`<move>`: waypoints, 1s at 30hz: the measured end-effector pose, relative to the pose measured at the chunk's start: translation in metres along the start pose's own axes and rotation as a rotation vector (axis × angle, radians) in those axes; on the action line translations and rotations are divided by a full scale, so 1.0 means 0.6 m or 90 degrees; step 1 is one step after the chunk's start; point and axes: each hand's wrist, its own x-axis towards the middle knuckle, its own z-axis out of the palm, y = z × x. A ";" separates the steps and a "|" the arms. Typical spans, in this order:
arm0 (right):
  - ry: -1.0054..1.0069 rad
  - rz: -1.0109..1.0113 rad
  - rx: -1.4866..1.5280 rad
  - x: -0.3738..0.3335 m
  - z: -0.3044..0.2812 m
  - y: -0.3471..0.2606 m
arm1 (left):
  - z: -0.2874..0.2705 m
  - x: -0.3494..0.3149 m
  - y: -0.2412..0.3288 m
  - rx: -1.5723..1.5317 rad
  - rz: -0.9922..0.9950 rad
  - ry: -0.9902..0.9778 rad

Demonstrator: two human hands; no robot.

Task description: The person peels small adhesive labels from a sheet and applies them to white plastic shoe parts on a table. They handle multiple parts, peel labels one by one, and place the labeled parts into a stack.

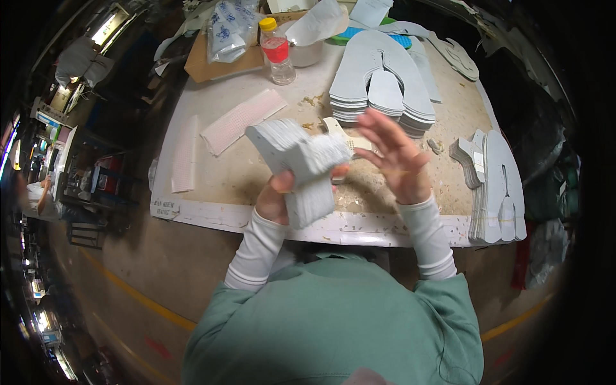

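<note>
A thick stack of white, cut-out sheet pieces (296,153) is gripped in my left hand (274,199), tilted above the near middle of the table. Fingertips of that hand show on the stack's right side. To the right of it, my right hand (399,159) is raised with its fingers apart, slightly blurred, and holds nothing I can see. A thin yellowish band seems to cross that palm. On the table behind the hands lies a small cream piece with holes (353,142), partly covered by the stack and fingers.
Behind my right hand stand stacked grey-white U-shaped pieces (353,61); more bundled stacks (494,192) lie at the right edge. Two pinkish perforated strips (244,122) rest left. A yellow-capped bottle (276,54) stands near cardboard (208,61) and a plastic bag (231,32).
</note>
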 end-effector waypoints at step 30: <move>-0.138 0.150 -0.042 -0.022 0.029 -0.001 | 0.028 -0.021 0.006 0.342 -0.335 -0.092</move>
